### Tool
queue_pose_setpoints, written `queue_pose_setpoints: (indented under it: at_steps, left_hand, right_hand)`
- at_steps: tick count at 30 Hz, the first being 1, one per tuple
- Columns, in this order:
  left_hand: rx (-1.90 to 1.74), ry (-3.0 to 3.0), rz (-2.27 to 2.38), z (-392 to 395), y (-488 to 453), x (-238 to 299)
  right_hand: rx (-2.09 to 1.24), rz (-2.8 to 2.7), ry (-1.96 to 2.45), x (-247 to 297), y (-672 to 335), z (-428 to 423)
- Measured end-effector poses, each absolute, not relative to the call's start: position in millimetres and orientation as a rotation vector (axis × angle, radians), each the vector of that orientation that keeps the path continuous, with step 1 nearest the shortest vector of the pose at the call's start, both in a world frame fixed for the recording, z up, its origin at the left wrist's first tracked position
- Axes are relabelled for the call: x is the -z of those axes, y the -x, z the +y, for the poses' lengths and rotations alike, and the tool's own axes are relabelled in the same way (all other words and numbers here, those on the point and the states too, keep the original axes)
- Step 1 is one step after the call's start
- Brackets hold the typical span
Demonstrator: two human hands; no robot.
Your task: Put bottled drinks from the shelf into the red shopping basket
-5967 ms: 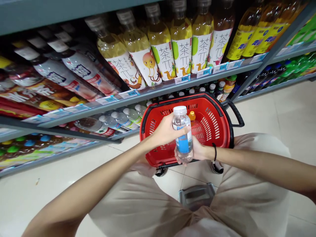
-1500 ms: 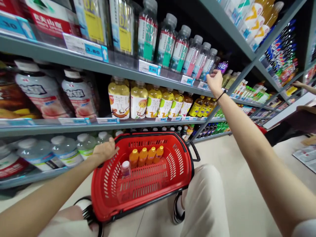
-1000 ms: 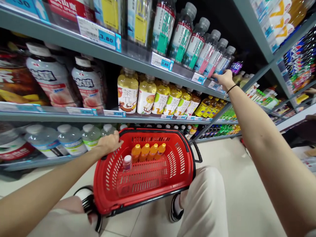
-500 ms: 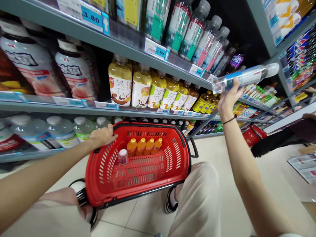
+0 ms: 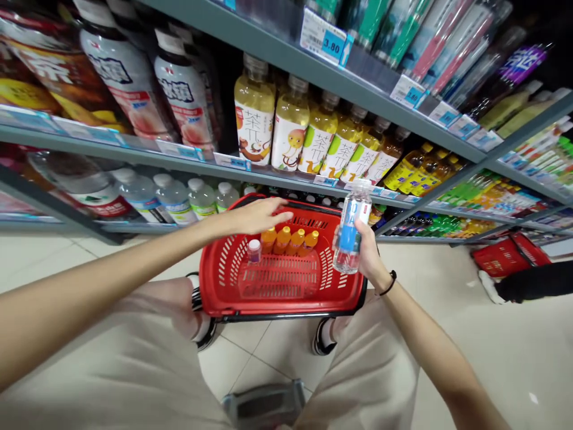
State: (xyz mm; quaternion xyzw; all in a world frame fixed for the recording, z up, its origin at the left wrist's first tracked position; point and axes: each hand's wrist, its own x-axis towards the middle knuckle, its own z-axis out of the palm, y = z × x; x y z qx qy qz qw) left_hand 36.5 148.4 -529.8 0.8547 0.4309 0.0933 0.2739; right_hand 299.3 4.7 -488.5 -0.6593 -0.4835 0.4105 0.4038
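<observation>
My right hand [image 5: 367,249] is wrapped round a clear soda water bottle [image 5: 349,230] with a blue and white label. It holds the bottle nearly upright above the right end of the red shopping basket [image 5: 277,306]. Over the basket's far left side hangs my left hand [image 5: 262,216], fingers stretched out and nothing in it. Inside the basket, several small orange drink bottles [image 5: 283,240] stand in a row along the far wall. A small white-capped bottle [image 5: 254,251] is beside them on the left.
Shelves of drinks run along the front, with tea bottles [image 5: 290,134] on the middle level and a price tag [image 5: 329,39] above. Another red basket [image 5: 510,257] and a person's dark-clad leg [image 5: 537,283] are at the right. A grey object [image 5: 266,406] lies between my legs.
My right hand has brought the soda water bottle from the upper right down over the basket and turned it upright. My left hand has let go of the basket's rim and moved inward.
</observation>
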Motion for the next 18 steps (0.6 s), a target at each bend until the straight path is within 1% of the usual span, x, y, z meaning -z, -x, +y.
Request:
queue_pose_setpoints:
  at_steps: [5,8,11,14,16,18]
  left_hand:
    - [-0.552,-2.024,0.527,91.1,-66.1,487.1]
    - [-0.687,-1.837,0.347,76.1,-73.8,477.8]
    - [-0.794,-1.673,0.388,69.7,-74.3,469.1]
    - [-0.918,-1.62,0.485,64.3,-73.6,461.5]
    - [-1.027,-1.609,0.558,61.9,-75.1,461.4]
    - [-1.094,-1.599,0.637,61.6,-78.3,465.6]
  right_hand:
    - [-0.979,-1.528,1.509,503.9,-288.4,-7.2]
    - [-1.092,-1.569,1.452,507.5,-279.4,-12.4]
    - [-1.216,-1.455,1.503,509.2,-271.4,-8.4]
    - [-1.36,-1.181,1.31,513.7,-264.9,0.3]
    - [-1.523,-1.036,1.163,519.1,-261.5,4.8]
    - [-1.68,-0.941,1.121,526.1,-258.4,6.5]
